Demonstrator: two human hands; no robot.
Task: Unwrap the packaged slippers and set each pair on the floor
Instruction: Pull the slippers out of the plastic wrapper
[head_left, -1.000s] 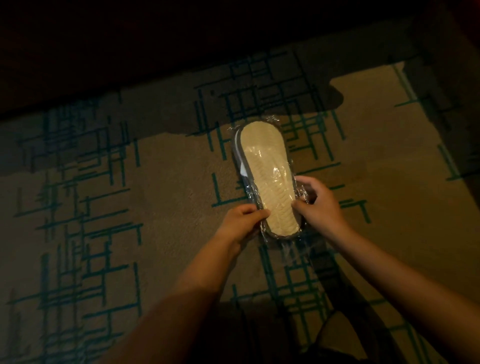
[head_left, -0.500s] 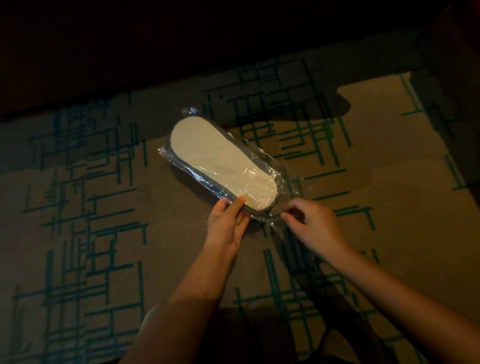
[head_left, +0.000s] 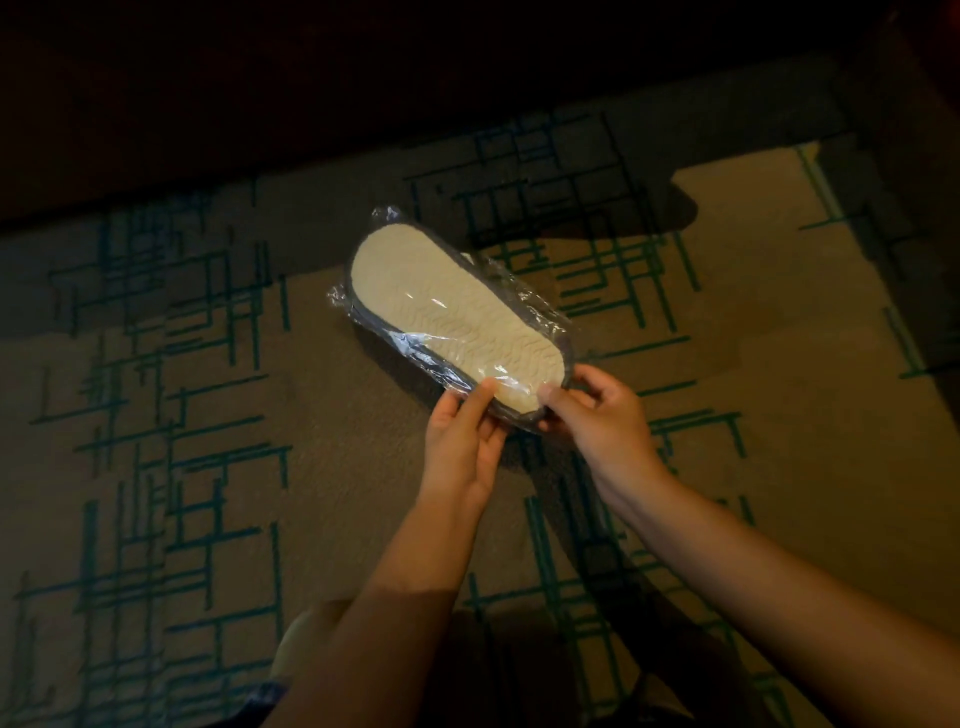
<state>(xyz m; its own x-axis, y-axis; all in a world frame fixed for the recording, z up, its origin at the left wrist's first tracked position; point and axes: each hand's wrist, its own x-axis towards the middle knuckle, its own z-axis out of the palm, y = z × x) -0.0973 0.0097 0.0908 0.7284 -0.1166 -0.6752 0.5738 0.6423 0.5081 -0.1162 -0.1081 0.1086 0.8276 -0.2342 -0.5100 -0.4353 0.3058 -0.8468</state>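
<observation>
A packaged slipper pair (head_left: 447, 322) in clear, crinkled plastic is held above the carpet, its pale textured sole facing up and a dark rim around it. It lies at a slant, toe end up-left, heel end toward me. My left hand (head_left: 465, 441) pinches the near end from the left, fingers on the wrap. My right hand (head_left: 597, 415) grips the same end from the right, thumb on the sole's edge. The slipper's upper side is hidden underneath.
The floor is a tan carpet (head_left: 779, 395) with teal line patterns. A dark shadowed band (head_left: 363, 104) runs across the top. My knee (head_left: 301, 649) shows at the bottom edge.
The package swung from pointing straight away to slanting up-left. My right hand, briefly off the heel end pulling at the plastic, is back gripping that end beside my left.
</observation>
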